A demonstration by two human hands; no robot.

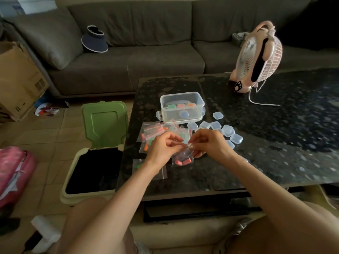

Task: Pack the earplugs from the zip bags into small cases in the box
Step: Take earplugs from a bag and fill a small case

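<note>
Both hands hold one small clear zip bag (184, 158) of pink earplugs just above the dark table. My left hand (162, 146) pinches the bag's top edge from the left, and my right hand (209, 143) pinches it from the right. More zip bags (156, 132) with orange and green earplugs lie behind the hands. A clear plastic box (182, 108) stands further back, with several filled small cases inside it. Several empty clear cases (227, 131) lie scattered to the right of the box.
A green-lidded bin (97, 158) stands open at the table's left edge. A pink fan (256, 57) with a white cord sits at the back right of the table (275, 143). A grey sofa, a cardboard carton and a pink bag surround the table.
</note>
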